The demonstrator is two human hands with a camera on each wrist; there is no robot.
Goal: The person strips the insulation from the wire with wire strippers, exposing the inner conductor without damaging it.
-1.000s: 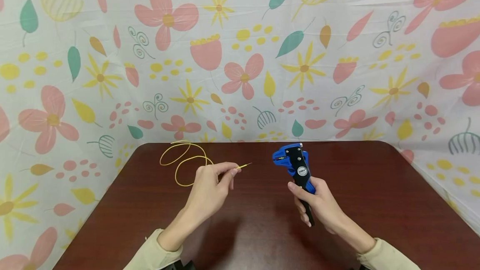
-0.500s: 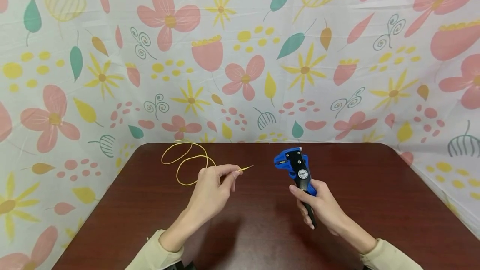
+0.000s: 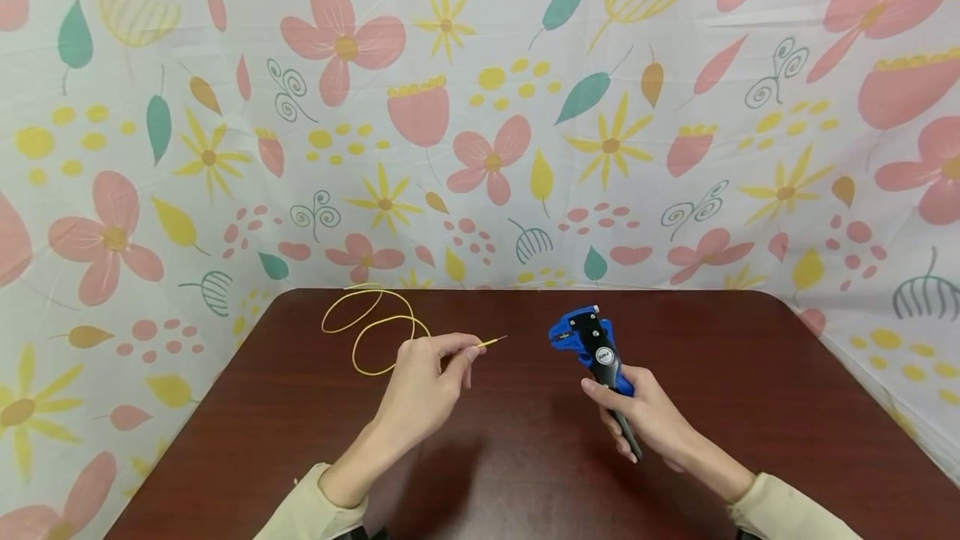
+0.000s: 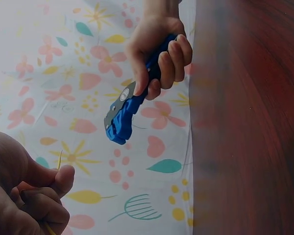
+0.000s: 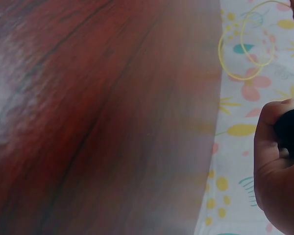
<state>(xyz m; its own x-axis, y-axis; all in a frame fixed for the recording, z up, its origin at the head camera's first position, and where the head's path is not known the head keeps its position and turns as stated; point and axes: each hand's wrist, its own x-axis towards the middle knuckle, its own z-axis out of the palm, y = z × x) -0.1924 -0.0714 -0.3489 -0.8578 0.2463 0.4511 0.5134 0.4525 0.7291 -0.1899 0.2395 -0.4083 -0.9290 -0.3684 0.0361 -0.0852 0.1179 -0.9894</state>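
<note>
Between thumb and fingers, my left hand (image 3: 427,382) pinches a thin yellow wire (image 3: 375,321) close to one end. A short thin tip sticks out past the fingers toward the right, and the rest loops behind the hand. My right hand (image 3: 648,415) grips a blue and black wire stripper (image 3: 600,348) by its handles, its head pointing up and to the left. The wire's tip and the tool's head are apart. In the left wrist view the stripper (image 4: 130,105) shows its blue head; in the right wrist view only a dark handle end (image 5: 291,129) shows within the hand.
Both hands are above a dark reddish-brown table (image 3: 525,473). Behind its far edge hangs a white cloth (image 3: 480,65) printed with pink, yellow and green flowers and leaves.
The stripper has tilted slightly and shifted a little lower in the head view, with the right hand around it. The left hand and wire stay nearly still; the head view drifts slightly.
</note>
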